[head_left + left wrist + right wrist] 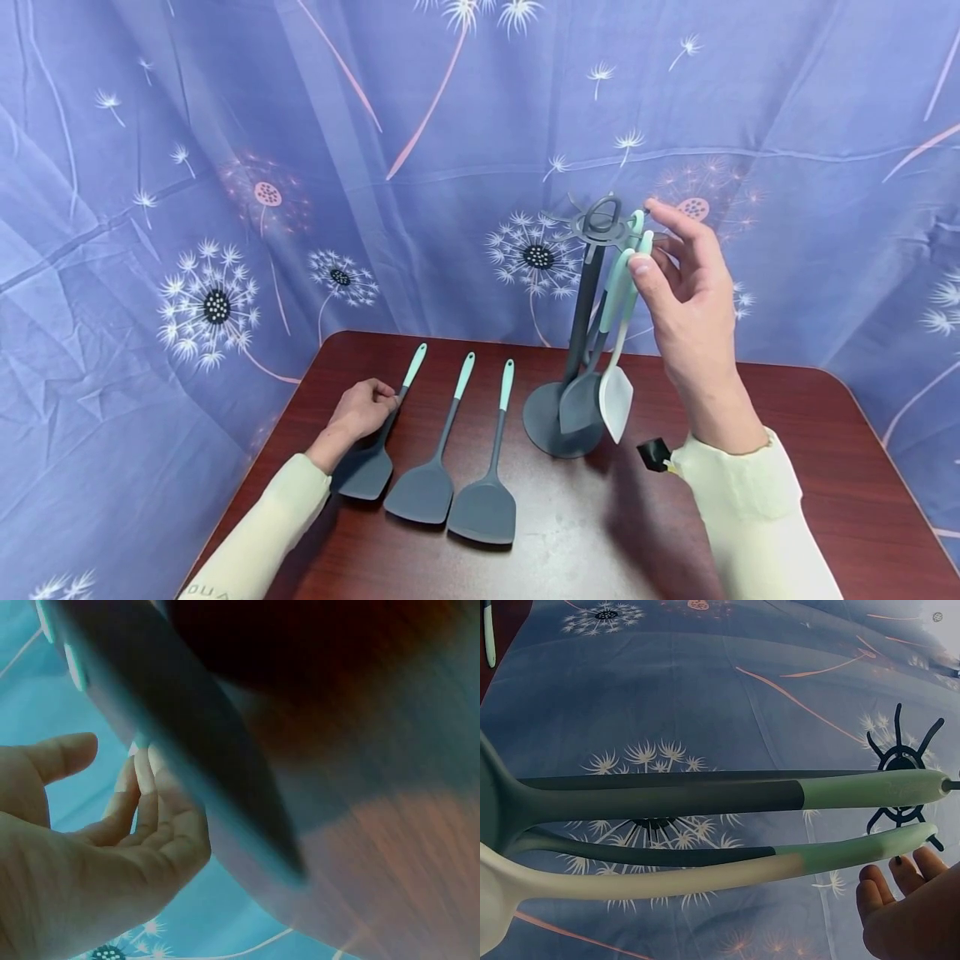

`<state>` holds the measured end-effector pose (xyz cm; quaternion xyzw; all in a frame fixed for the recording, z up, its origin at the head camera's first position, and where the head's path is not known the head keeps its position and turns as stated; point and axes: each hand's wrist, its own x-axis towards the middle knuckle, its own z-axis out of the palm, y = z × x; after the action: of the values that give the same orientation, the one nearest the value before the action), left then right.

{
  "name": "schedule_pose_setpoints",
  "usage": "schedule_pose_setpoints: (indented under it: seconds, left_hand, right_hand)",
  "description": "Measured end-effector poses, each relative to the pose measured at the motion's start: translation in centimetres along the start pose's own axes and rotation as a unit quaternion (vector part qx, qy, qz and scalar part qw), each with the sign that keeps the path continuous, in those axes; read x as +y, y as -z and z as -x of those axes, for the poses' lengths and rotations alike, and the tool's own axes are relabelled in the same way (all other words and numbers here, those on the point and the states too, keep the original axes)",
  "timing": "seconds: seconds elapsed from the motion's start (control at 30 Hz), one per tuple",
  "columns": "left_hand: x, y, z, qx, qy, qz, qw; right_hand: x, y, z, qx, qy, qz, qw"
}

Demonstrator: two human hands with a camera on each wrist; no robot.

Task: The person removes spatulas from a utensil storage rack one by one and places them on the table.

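Observation:
My left hand (366, 408) is at the leftmost dark grey spatula (367, 471), its fingertips by the mint handle. In the left wrist view, the thumb stands apart from the rather straight fingers; the spatula's blade (187, 727) hides part of them. My right hand (693, 292) is raised at the top of a grey utensil stand (581, 317). Its thumb and fingers appear to pinch the mint handle end of a white-headed spatula (617, 400), beside a hook. Grey utensils (667, 799) with mint handles hang next to it.
Two more dark grey spatulas, a middle one (423, 492) and a right one (486, 508), lie on the brown table (577, 533). A small black object (654, 455) is by the right sleeve. A blue dandelion-print curtain (450, 167) hangs behind the table.

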<state>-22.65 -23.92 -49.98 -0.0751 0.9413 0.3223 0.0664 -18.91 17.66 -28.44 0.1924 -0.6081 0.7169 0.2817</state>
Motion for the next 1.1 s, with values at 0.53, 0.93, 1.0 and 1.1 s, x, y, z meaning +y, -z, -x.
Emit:
schedule_pose_setpoints:
  seconds: [0.53,0.93,1.0,1.1]
  left_hand:
    - [4.6,0.1,1.7,0.05,-0.089,0.047,0.9937]
    - [7.4,0.2,3.0,0.074,-0.149,0.095,0.9814]
    - [7.7,0.3,3.2,0.083,-0.158,0.098,0.9789]
    - [8.2,0.5,3.4,0.1,-0.175,0.11,0.9733]
  right_hand:
    - [-0.1,0.0,0.0,0.003,-0.005,0.001,1.0]
    - [-0.1,0.1,0.0,-0.002,-0.005,-0.003,1.0]
    - [-0.1,0.1,0.0,-0.002,-0.005,-0.003,1.0]
    - [-0.1,0.1,0.0,-0.001,-0.006,-0.002,1.0]
